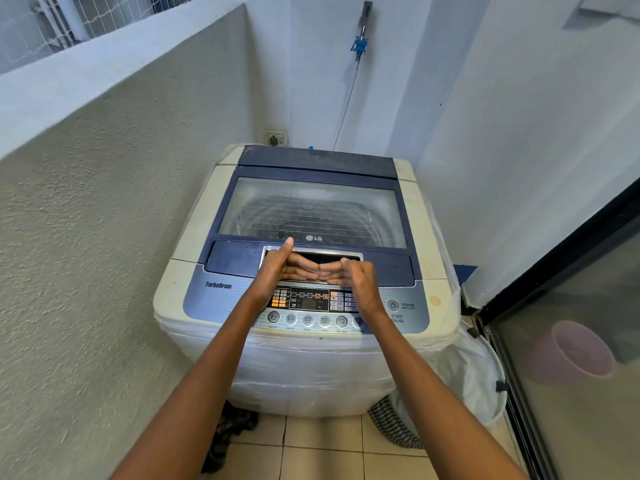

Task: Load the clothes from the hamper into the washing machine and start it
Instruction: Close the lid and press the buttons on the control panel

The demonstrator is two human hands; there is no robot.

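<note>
Both of the person's arms are reaching forward over the control panel (pixel 311 308) of the washing machine (pixel 304 368). The left hand (pixel 277 268) and right hand (pixel 355 275) are curling their fingers at the lid handle recess (pixel 332 256), fingertips meeting in the middle, left thumb sticking up; whether they are actually gripping the edge, I cannot tell. The lid (pixel 311 209) is lying closed, the drum showing dimly through its window. Down on the tiled floor (pixel 322 455), dark cloth (pixel 232 434) is lying at the machine's left foot and a striped hamper (pixel 394 427) is leaning at its right. A glass door (pixel 571 341) is standing right; a tap (pixel 362 32) is hanging on the back wall.
</note>
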